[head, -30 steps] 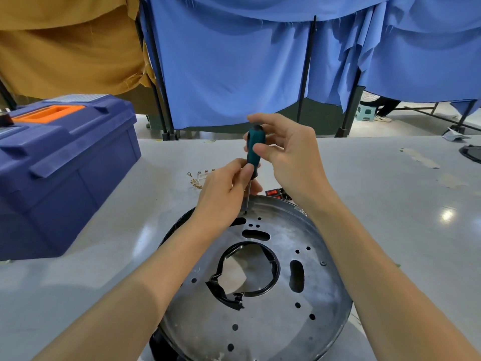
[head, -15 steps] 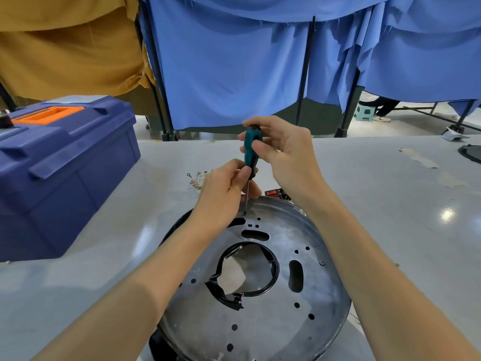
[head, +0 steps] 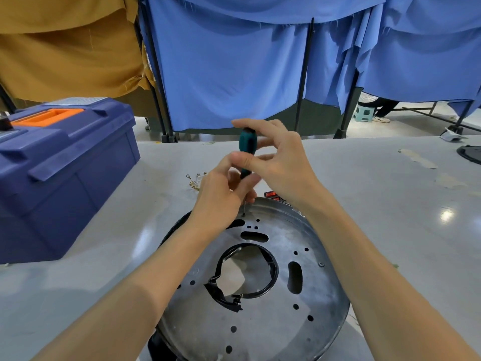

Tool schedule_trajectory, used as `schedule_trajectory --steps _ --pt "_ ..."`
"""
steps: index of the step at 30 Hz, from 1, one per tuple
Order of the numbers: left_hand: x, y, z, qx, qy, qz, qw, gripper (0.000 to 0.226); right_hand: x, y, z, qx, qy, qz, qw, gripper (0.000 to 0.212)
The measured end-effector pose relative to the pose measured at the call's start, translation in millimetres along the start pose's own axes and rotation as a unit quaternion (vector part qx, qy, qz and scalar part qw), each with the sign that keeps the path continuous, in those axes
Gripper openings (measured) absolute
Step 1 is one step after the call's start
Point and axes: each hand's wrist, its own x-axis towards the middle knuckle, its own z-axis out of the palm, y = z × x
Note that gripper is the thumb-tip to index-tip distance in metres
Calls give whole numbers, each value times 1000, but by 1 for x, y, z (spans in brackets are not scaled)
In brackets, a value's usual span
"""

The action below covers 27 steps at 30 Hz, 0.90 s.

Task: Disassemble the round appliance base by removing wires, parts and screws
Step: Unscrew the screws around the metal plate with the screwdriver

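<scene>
The round metal appliance base (head: 263, 316) lies flat on the table in front of me, with several holes and a black ring around its centre opening. A teal-handled screwdriver (head: 246, 144) stands upright with its tip on a screw near the base's far rim. My right hand (head: 281, 162) pinches the handle between thumb and fingers. My left hand (head: 221, 196) grips the lower shaft just above the plate. A second screw (head: 321, 264) sits near the right rim.
A blue toolbox (head: 59, 173) with an orange handle stands at the left. Small loose wire parts (head: 195, 179) lie beyond my left hand. A red-and-black part (head: 272, 195) shows behind the base. A dark round object (head: 469, 153) sits at the table's far right edge.
My right hand's fingers have shifted round the handle, the thumb now lower and nearer my left hand. The screwdriver stays upright on the same screw; the left hand holds its place.
</scene>
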Motion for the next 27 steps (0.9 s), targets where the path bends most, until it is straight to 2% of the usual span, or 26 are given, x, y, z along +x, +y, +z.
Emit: schedule_trajectory --steps 2,5,7,10,13,16,17,19,22,25,27 --pt "0 0 0 13 1 4 1000 24 0 0 1 -16 2 -4 1000 42" --pt "-1 -1 0 14 -13 -3 1000 20 1 1 -2 8 26 7 1000 43" --pt "-1 -1 0 3 -19 -15 1000 21 2 2 -4 29 29 12 999 39" --pt "1 -1 0 3 -16 -3 1000 11 0 1 -1 31 14 7 999 27" --pt "1 0 0 37 -5 18 999 31 0 1 3 -15 5 3 1000 36" --pt "-1 1 -1 31 -9 16 999 19 1 0 -1 3 29 11 1000 42" --pt "-1 1 0 15 -11 3 1000 21 1 0 -3 19 33 17 999 42" --pt "-1 1 -1 8 -18 -9 1000 23 1 1 -4 45 32 22 998 38" --pt "0 0 -1 7 -12 -7 1000 9 0 1 -1 21 22 14 999 27" --pt "0 0 -1 11 15 -12 1000 30 0 2 2 -26 19 5 999 38" --pt "0 0 -1 18 6 -10 1000 23 0 2 0 -13 30 7 999 42"
